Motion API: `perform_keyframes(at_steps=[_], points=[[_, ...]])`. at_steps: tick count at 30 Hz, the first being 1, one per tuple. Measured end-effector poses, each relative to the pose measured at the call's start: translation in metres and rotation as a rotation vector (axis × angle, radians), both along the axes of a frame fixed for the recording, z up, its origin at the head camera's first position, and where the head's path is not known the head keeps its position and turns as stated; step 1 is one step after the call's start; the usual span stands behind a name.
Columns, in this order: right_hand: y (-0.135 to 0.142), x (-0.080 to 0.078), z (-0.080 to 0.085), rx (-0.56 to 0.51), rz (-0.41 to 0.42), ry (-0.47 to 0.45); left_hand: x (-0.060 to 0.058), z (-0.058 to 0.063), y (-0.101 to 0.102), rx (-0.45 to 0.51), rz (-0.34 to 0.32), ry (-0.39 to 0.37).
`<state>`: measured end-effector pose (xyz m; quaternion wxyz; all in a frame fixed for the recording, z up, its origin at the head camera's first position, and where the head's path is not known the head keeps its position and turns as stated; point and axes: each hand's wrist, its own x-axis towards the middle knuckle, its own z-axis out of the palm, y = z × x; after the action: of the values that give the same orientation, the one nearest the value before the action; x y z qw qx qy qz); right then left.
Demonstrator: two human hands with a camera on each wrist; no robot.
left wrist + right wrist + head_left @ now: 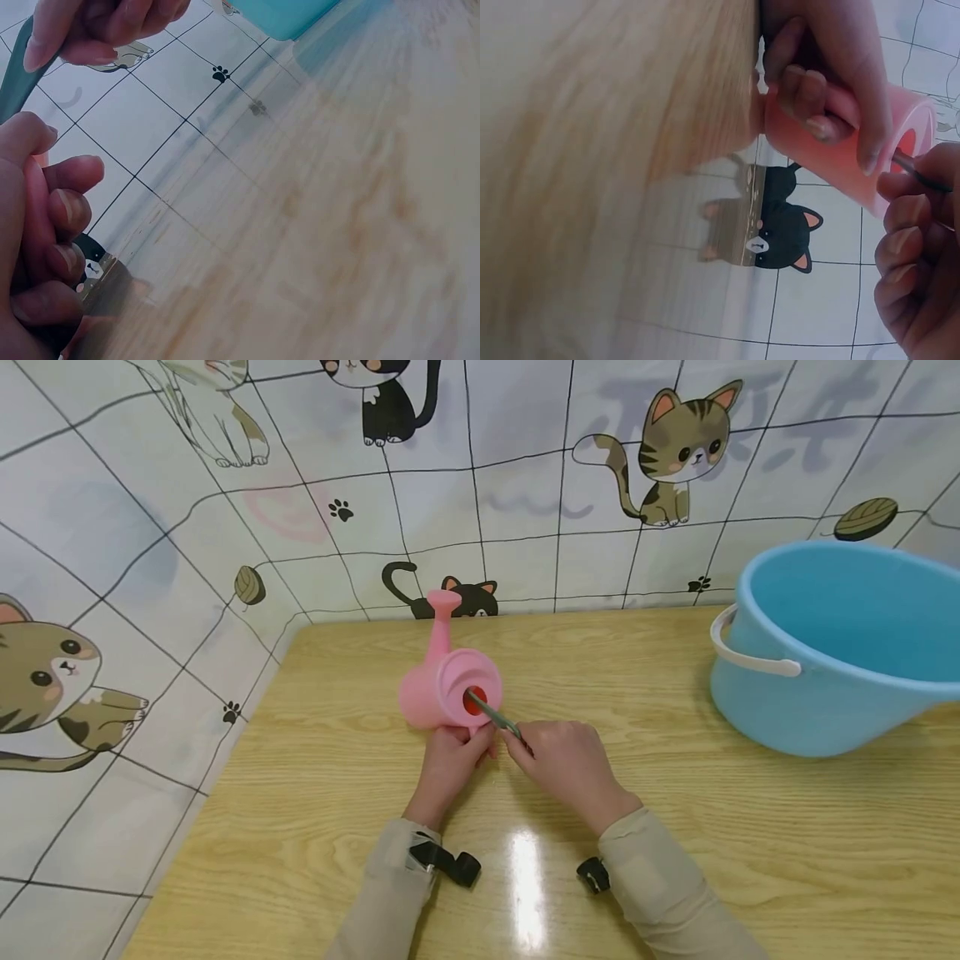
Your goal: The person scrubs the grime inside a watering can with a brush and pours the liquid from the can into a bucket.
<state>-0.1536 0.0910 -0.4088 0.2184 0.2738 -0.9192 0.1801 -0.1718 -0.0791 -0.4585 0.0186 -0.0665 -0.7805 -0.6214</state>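
We have a pink plastic watering can on the pale wood-grain table, near its far edge, its long spout pointing away from us. Our left hand is curled snugly round the can's pink handle. Our right hand pinches a slim, grey-green tool between thumb and fingers, its far end in the can's round mouth, over a red patch. We cannot tell whether that red is an object or the can's inside, nor whether the tool's tip touches it. Well off to the right stands a large light-blue plastic bucket with a white handle.

The mouth is narrow, so we judge that a slanting tool could catch on its rim; prying against it would tip the can or wrench it round in our left hand. If that hold slackens, a sideways push could slide the can across the smooth tabletop. Our pinch worries us too: a smooth shaft could twist between the fingers, and a slip would drop the tool inside. Because our right hand half hides the tool, we could misjudge its depth and jab the wall. Anything gripped by the tip might be knocked loose at the rim.
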Motion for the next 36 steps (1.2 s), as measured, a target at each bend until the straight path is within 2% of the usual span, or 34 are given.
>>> perform_keyframes(at_steps=[4, 6, 13, 19, 21, 26, 30, 33, 36], points=[[0.0, 0.0, -0.002, 0.01, -0.019, 0.002, 0.007, 0.015, 0.003, -0.025, 0.004, 0.003], [0.0, 0.0, -0.002, 0.009, -0.035, 0.001, 0.009, 0.019, 0.003, -0.036, 0.003, 0.006], [0.002, 0.0, 0.001, 0.004, -0.078, -0.022, -0.002, -0.008, -0.001, -0.05, 0.018, 0.032], [0.005, -0.001, 0.001, 0.011, -0.098, -0.032, -0.001, -0.009, 0.001, -0.045, 0.01, 0.044], [0.002, 0.0, 0.001, 0.017, -0.063, -0.038, -0.001, -0.01, 0.0, -0.057, 0.009, 0.047], [-0.005, 0.006, 0.002, 0.002, 0.053, -0.014, -0.002, -0.01, -0.001, -0.106, 0.055, 0.054], [-0.007, 0.008, 0.005, -0.017, 0.095, 0.004, -0.002, -0.009, -0.001, -0.129, 0.08, 0.063], [-0.006, 0.007, 0.006, -0.009, 0.102, -0.027, -0.002, -0.008, -0.001, -0.118, 0.079, 0.056], [0.0, 0.005, 0.006, 0.024, 0.075, -0.079, -0.002, -0.008, 0.0, -0.088, 0.054, 0.058]])
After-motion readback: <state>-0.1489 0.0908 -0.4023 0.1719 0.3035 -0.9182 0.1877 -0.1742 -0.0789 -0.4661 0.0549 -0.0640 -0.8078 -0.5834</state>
